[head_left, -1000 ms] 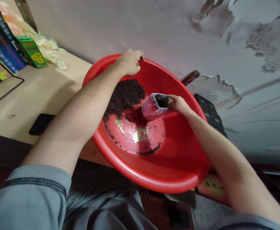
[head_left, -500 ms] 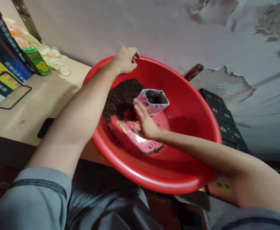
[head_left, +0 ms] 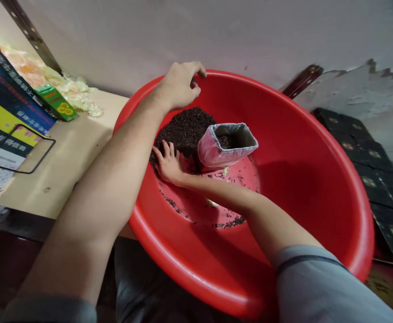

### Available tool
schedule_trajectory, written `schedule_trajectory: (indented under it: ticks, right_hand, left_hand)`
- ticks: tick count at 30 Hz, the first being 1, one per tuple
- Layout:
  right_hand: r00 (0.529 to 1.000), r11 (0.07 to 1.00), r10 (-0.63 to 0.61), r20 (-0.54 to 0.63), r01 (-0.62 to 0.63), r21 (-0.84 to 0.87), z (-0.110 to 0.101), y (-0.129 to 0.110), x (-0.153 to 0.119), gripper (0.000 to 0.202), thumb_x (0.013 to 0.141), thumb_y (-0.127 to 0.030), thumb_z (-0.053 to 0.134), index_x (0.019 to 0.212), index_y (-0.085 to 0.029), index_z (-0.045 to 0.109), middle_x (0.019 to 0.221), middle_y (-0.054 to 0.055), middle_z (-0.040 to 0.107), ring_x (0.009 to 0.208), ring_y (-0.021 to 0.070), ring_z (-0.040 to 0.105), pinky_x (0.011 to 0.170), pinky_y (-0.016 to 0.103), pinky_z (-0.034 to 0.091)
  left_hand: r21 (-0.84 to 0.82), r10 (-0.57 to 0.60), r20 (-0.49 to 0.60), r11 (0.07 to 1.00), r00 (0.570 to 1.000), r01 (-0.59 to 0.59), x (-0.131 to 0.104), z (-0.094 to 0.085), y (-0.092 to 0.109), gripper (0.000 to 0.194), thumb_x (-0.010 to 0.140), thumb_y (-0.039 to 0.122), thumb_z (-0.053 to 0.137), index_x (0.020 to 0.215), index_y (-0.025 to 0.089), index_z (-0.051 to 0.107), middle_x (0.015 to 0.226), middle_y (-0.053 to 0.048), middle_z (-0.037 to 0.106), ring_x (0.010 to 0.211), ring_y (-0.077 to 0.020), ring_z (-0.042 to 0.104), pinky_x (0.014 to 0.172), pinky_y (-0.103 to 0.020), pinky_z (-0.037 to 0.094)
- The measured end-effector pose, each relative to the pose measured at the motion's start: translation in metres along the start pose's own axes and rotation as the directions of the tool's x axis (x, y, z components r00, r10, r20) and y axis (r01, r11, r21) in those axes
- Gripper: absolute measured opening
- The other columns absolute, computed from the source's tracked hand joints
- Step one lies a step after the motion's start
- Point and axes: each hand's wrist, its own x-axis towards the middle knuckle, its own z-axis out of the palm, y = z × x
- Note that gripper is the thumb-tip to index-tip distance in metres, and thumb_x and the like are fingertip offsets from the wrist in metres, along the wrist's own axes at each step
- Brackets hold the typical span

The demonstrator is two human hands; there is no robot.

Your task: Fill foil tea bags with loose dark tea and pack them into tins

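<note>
A large red basin point(head_left: 317, 179) holds a dark heap of loose, soil-like material point(head_left: 186, 128) on its left side. Beside the heap stands a clear plastic bag point(head_left: 225, 152), its mouth open upward and some dark material inside. My left hand point(head_left: 183, 85) is over the basin's back rim, fingers bent but apart, holding nothing. Fingers spread, my right hand point(head_left: 169, 166) touches the near left edge of the heap, left of the bag. Dark crumbs lie scattered on the basin's patterned floor.
Left of the basin, a wooden table point(head_left: 65, 143) bears a printed box point(head_left: 4, 121), a small green box point(head_left: 57, 103) and pale artificial flowers point(head_left: 78, 92). Black packages point(head_left: 368, 157) are stacked at the right. A wall rises behind.
My right hand has moved left, from beside the bag to the edge of the heap. My left hand stays at the back rim. The camera view has shifted, and the basin looks larger.
</note>
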Motion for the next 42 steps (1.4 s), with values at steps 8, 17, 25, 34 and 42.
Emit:
schedule_trajectory:
  ticks: [8,17,25,34,42]
  right_hand:
    - [0.955,0.944,-0.270,0.125,0.288,-0.160,-0.034,0.019,0.026,0.057,0.113,-0.018,0.014,0.151,-0.009,0.056,0.152,0.026,0.057,0.130,0.0336,0.057,0.090,0.043,0.057]
    - [0.985,0.952,-0.137,0.103,0.160,-0.261,-0.109,0.002,0.037,0.052,0.111,-0.010,0.020,0.143,-0.007,0.060,0.136,0.026,0.066,0.121,0.0339,0.071,0.092,0.044,0.060]
    - [0.990,0.950,0.078,-0.116,-0.109,-0.294,-0.207,0.037,0.001,0.040,0.111,-0.014,0.033,0.136,-0.003,0.062,0.126,0.026,0.072,0.114,0.0357,0.075,0.097,0.051,0.060]
    - [0.976,0.994,0.110,-0.189,-0.111,0.005,-0.223,0.145,-0.038,0.029,0.107,-0.031,0.056,0.122,-0.011,0.072,0.119,0.021,0.079,0.112,0.0334,0.076,0.100,0.044,0.058]
    - [0.996,0.991,-0.027,-0.087,0.038,0.125,-0.212,0.180,-0.046,0.025,0.088,-0.032,0.069,0.105,-0.021,0.082,0.105,0.009,0.083,0.093,0.0252,0.077,0.093,0.038,0.060]
  left_hand:
    - [0.094,-0.019,0.094,0.996,0.995,0.010,0.000,0.005,-0.008,0.053,0.096,0.001,0.062,0.145,0.015,0.073,0.122,-0.008,0.083,0.103,-0.0167,0.076,0.106,-0.028,0.055]
    - [0.052,-0.116,0.078,0.992,0.990,0.112,0.003,0.007,-0.019,0.040,0.091,0.018,0.069,0.127,0.032,0.079,0.110,0.000,0.084,0.097,-0.0220,0.078,0.095,-0.034,0.059]
    - [-0.080,-0.289,-0.122,0.956,0.950,0.281,0.015,0.002,-0.058,0.026,0.088,0.034,0.074,0.113,0.034,0.081,0.092,-0.002,0.082,0.104,-0.0258,0.077,0.100,-0.038,0.059]
    - [0.045,-0.414,0.032,0.910,0.910,0.412,0.006,0.000,-0.032,0.036,0.094,0.011,0.070,0.126,0.023,0.080,0.106,-0.009,0.083,0.104,-0.0245,0.079,0.099,-0.034,0.060]
    - [0.208,-0.491,0.145,0.864,0.859,0.459,-0.004,-0.003,-0.030,0.030,0.096,0.013,0.070,0.121,0.020,0.085,0.105,-0.013,0.085,0.100,-0.0275,0.080,0.094,-0.039,0.064]
